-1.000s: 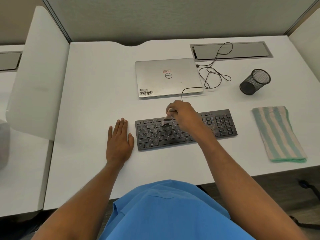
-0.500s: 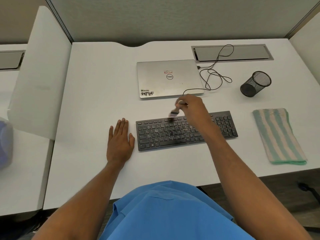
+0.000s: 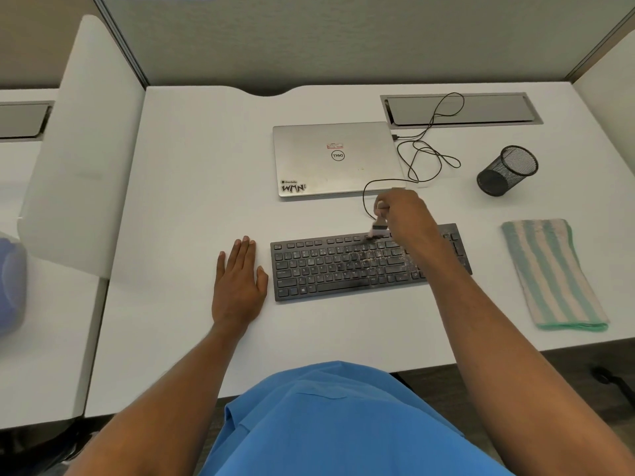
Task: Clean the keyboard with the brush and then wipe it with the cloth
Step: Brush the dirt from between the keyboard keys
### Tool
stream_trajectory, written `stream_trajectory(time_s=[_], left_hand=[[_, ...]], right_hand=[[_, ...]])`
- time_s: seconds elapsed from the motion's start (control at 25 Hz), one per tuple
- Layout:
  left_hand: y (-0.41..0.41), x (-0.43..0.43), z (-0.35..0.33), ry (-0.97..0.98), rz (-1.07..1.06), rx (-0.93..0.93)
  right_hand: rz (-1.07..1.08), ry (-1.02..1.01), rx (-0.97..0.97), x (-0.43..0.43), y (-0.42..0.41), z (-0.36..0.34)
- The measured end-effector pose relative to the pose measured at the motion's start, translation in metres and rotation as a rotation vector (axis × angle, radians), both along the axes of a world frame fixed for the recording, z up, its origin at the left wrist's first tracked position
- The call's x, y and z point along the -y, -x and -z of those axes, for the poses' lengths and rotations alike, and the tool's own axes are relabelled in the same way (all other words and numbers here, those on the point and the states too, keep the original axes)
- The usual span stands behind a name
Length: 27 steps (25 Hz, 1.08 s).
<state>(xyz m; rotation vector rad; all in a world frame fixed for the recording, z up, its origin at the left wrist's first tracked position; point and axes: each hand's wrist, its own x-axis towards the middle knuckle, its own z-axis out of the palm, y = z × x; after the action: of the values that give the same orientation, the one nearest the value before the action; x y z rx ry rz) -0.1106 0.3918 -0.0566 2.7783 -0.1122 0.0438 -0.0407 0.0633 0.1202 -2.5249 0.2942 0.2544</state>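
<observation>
The black keyboard lies flat near the middle of the white table. It is a slim matte plastic slab with low, square keys, and pale specks of dust are scattered over its middle and right parts. Its long axis runs left to right, with the right end angled slightly farther from the person. The key legends read upright from the person's side, so its front edge faces them. On its far row of keys rest the bristles of a small brush, which has a pale handle and a greyish band above the bristles. The handle slants up and away toward the laptop, though blur softens its outline. The right hand has its fingers curled round that handle, and its forearm crosses the keyboard's right part. The left hand lies palm down on the table just beside the keyboard's left end, fingers straight and close together. Behind the keyboard sits a closed silver laptop, smooth and rectangular, with stickers on its lid. A thin black cable loops beside it. To the right a black wire-mesh pen cup lies tipped on its side. Nearer the person, a folded cloth with green and cream stripes and a soft, towel-like look lies well apart from the keyboard, its long axis running roughly front to back.
</observation>
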Motion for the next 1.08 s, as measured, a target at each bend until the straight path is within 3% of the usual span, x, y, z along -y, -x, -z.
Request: stream_trajectory(time_s=[0.32, 0.48, 0.64, 0.72, 0.88, 1.08], left_hand=[[0.001, 0.000, -0.003, 0.000, 0.001, -0.002], [0.000, 0.000, -0.002, -0.004, 0.003, -0.009], [0.001, 0.001, -0.002, 0.002, -0.002, 0.001], [0.001, 0.001, -0.002, 0.003, -0.001, 0.001], [0.000, 0.000, -0.002, 0.001, -0.004, -0.004], [0.000, 0.000, -0.001, 0.003, -0.001, -0.004]], right_hand=[[-0.197, -0.047, 0.040, -0.056, -0.003, 0.005], [-0.102, -0.087, 0.010, -0.034, -0.003, 0.004], [-0.045, 0.071, 0.009, -0.004, -0.002, -0.002], [-0.044, 0.155, 0.104, -0.009, 0.001, -0.003], [0.077, -0.035, 0.322, -0.037, 0.015, 0.002], [0.080, -0.025, 0.220, -0.043, 0.022, 0.011]])
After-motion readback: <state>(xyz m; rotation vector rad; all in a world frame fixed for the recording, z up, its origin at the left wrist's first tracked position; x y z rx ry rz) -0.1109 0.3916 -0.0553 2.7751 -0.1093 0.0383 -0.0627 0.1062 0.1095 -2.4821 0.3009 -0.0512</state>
